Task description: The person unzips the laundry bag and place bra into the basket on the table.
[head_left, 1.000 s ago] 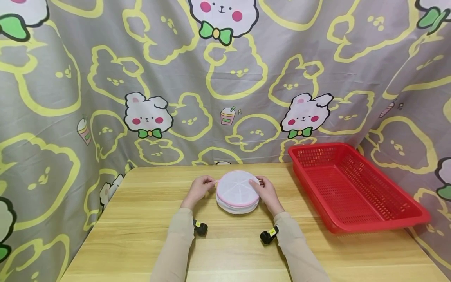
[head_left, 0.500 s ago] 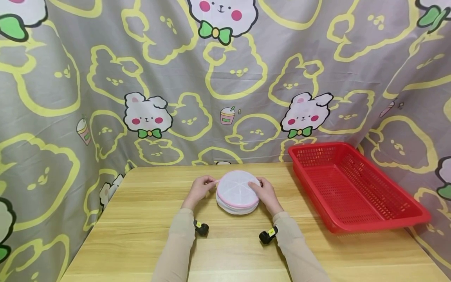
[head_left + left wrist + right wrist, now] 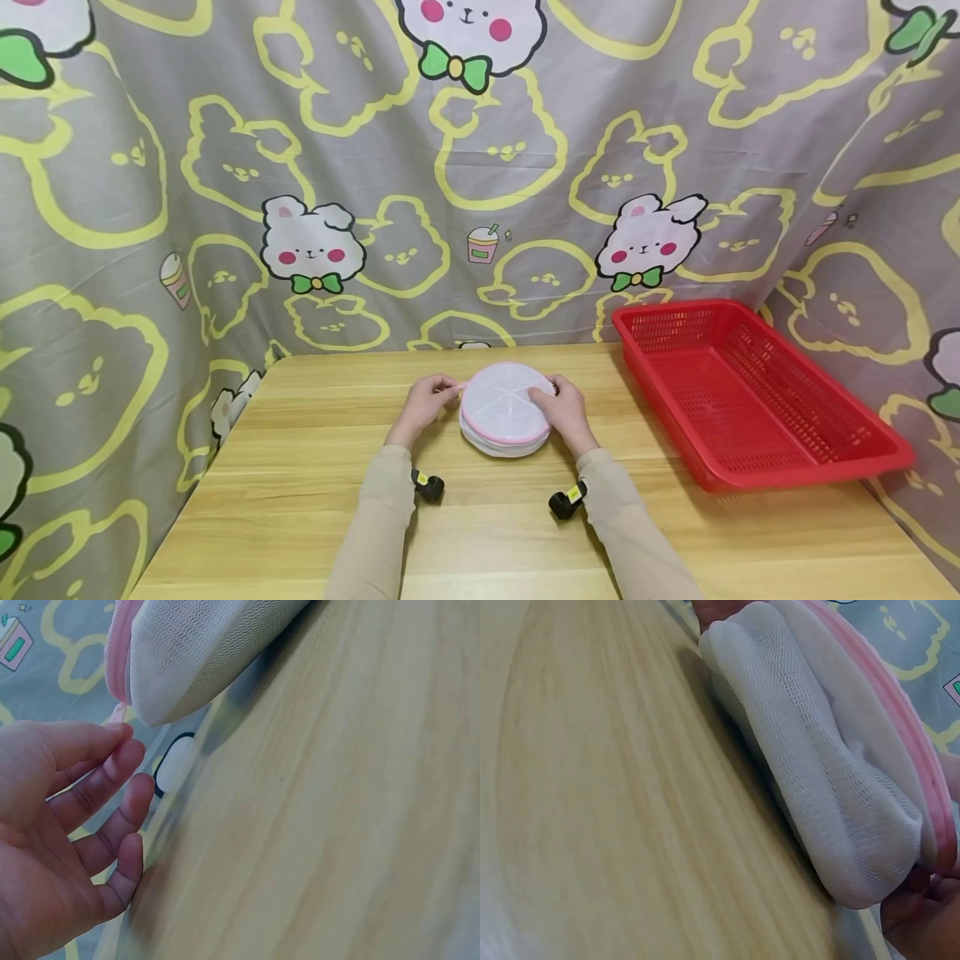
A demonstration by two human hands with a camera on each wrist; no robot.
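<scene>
A round white mesh laundry bag (image 3: 504, 404) with a pink zipper (image 3: 118, 652) around its top edge sits on the table between the hands. At the bag's left side, my left hand (image 3: 425, 404) pinches a small pink tab (image 3: 118, 712) by the zipper between thumb and index finger. The other left fingers are loosely bent, as the left wrist view shows. My right hand (image 3: 566, 408) grips the bag's right edge, thumb on top; its remaining fingers are mostly hidden behind and under the rim. Soft folds run along the bag's mesh side wall (image 3: 802, 750).
To the right on the wooden table (image 3: 300, 467) stands a red perforated plastic basket (image 3: 693, 417). A grey curtain (image 3: 420, 167) with cartoon prints hangs behind the table and along both sides. Black wrist cameras sit on both sleeves.
</scene>
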